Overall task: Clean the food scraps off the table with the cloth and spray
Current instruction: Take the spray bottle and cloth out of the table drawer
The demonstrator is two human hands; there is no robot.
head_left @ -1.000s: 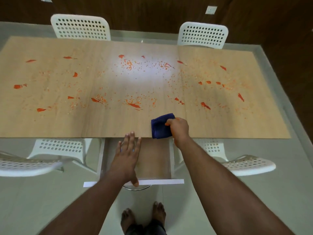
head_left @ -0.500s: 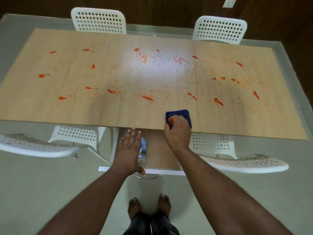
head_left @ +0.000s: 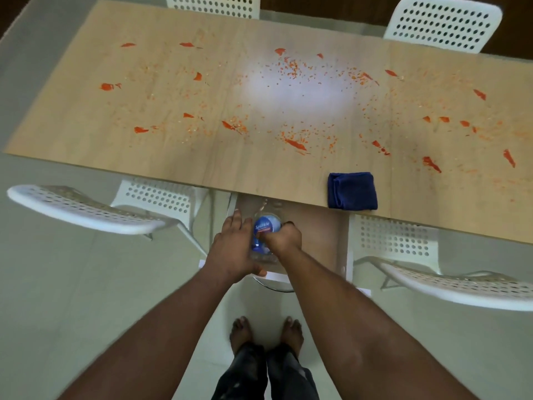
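A: Spray bottle, the clear plastic one with the blue label, where does it lie now?

B: It lies in the open wooden drawer with white sides, under the near edge of the long light-wood counter. Its long axis seems to run away from the person, toward the counter, though the hands hide most of it.

A: And the grip?

B: The right hand is curled on the bottle's right side, so I judge it grips the bottle. The left hand lies against its left side with fingers nearly straight; it touches, not clasps. Both hands are at the bottle, the right one has the hold.

A: And the cloth?

B: The folded dark blue cloth rests on the counter's near edge, free, up and to the right of the right hand. The orange food scraps lie beyond it, untouched.

A: What differs from 0.5 s ago?

B: Then the right hand pressed the cloth on the counter; now it has left the cloth and gone down into the drawer. The left hand moved from the drawer's edge to the bottle.
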